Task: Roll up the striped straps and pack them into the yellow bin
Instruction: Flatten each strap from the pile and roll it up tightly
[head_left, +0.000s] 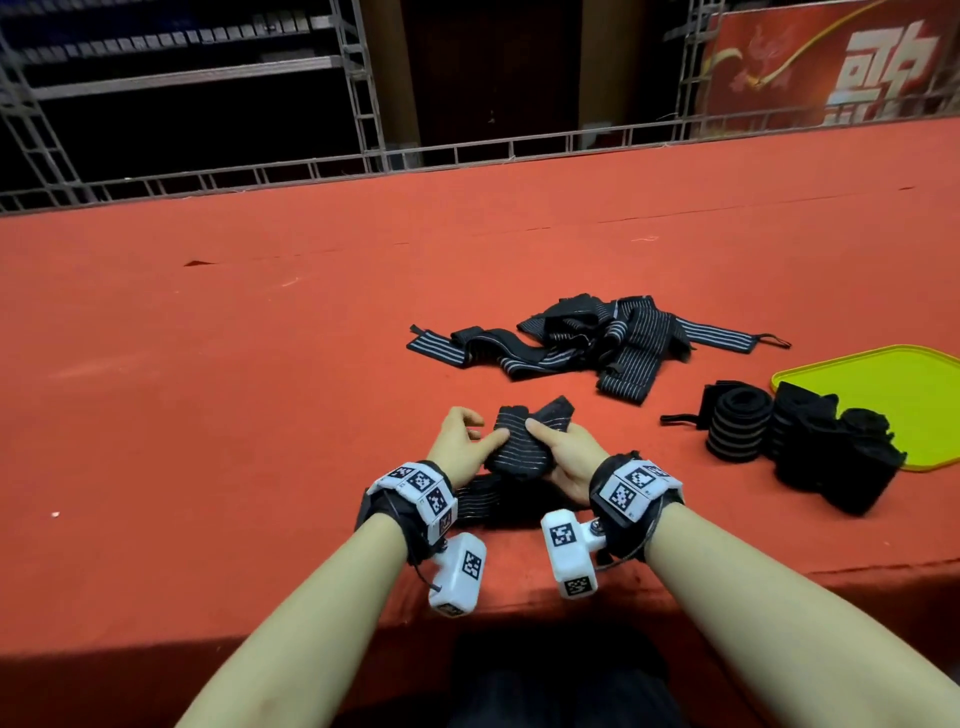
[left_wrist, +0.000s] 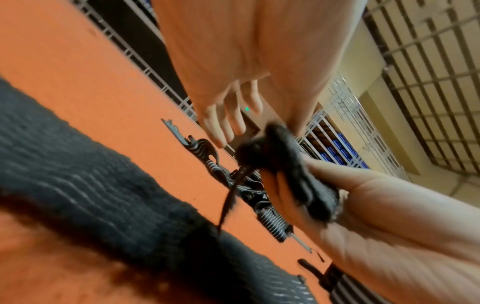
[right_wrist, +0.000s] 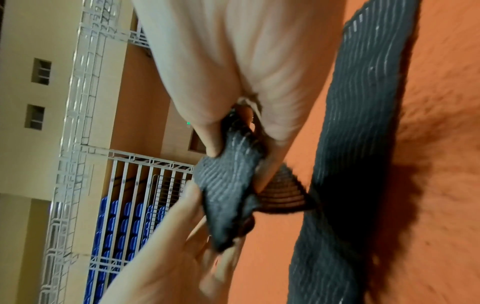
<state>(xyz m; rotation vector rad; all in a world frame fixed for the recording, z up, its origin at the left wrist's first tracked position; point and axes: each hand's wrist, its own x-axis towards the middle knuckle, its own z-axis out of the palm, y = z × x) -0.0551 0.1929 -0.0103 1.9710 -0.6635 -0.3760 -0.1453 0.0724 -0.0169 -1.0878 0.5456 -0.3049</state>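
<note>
Both hands on one striped strap (head_left: 519, 444) above the red desk (head_left: 260, 364): right hand (head_left: 563, 457) gripping the half-rolled bundle, thumb on top; left hand (head_left: 460, 444) pinching its near edge with thumb and forefinger, other fingers loose. Loose tail of the strap trailing under the wrists. Farther back, a tangled pile of unrolled straps (head_left: 613, 345). At right, rolled straps (head_left: 737, 423) just beside and partly on the yellow bin (head_left: 893, 379).
</note>
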